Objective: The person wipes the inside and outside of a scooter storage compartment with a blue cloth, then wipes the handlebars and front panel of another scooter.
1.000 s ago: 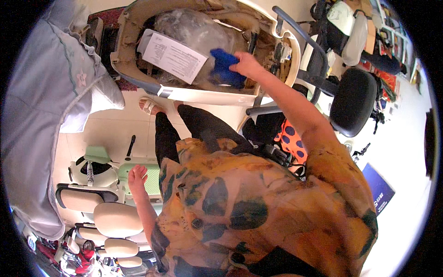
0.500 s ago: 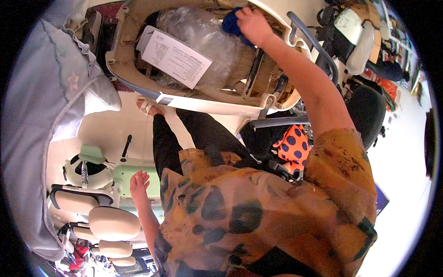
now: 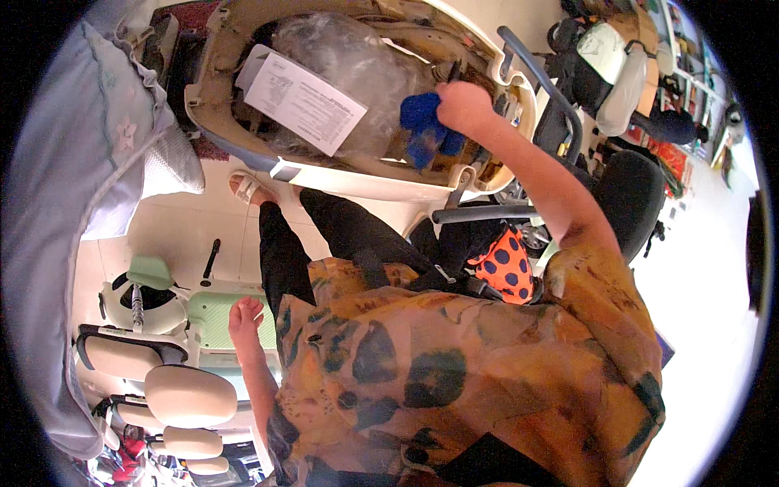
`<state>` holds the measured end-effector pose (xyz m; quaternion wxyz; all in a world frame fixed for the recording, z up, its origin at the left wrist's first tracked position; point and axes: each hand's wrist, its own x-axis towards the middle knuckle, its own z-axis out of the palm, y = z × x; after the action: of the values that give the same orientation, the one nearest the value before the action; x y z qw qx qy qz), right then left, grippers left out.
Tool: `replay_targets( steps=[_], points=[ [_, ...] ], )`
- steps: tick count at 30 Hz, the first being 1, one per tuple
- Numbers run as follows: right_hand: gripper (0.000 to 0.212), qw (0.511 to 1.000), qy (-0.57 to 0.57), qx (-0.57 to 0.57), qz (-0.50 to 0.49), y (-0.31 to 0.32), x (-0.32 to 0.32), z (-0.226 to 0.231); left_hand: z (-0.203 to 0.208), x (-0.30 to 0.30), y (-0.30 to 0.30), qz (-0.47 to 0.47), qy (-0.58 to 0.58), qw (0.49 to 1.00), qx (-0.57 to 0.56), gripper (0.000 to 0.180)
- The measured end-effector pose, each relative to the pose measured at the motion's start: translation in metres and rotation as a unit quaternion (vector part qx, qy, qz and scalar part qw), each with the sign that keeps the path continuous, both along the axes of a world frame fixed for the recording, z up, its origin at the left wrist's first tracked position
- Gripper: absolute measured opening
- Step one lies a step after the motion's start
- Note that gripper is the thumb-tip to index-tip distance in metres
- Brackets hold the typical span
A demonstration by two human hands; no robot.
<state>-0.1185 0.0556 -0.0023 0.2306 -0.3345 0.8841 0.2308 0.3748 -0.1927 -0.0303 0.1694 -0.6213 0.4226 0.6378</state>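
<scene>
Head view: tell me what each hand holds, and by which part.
The right hand pinches a blue cloth by its edge, at the upper right in the picture. Nothing shows in the left hand.

The right grip (image 3: 465, 109) probably hides some blue cloth (image 3: 421, 115).

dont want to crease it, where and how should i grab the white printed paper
Probably pinch the white printed paper by its right-hand short edge, coming from the right: that edge is straight, uncovered and nearest the right hand, which holds the blue cloth and would likely need freeing first.
</scene>
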Motion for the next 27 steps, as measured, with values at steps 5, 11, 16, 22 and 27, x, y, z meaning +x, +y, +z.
replay_targets(
  steps=[5,11,16,22,27],
  points=[
    [0.021,0.973,0.22,-0.06,0.035,-0.008,-0.039,-0.019,-0.002,0.012,-0.003,0.013,-0.021,1.0,-0.002,0.036],
    [0.015,0.983,0.157,-0.012,0.094,-0.002,-0.088,-0.083,-0.009,0.025,-0.007,0.014,-0.045,0.999,-0.001,0.036],
    [0.014,0.99,0.093,0.023,0.103,0.009,-0.074,-0.059,-0.006,0.011,-0.002,0.012,-0.036,0.999,0.007,0.034],
    [0.014,0.996,-0.038,0.065,0.052,0.011,0.005,-0.017,-0.009,0.008,0.003,0.014,-0.023,1.0,0.015,0.035],
    [0.013,0.984,0.103,-0.014,0.143,-0.001,-0.007,-0.012,-0.005,0.013,0.002,0.011,-0.035,0.999,0.007,0.035]
  ],
)
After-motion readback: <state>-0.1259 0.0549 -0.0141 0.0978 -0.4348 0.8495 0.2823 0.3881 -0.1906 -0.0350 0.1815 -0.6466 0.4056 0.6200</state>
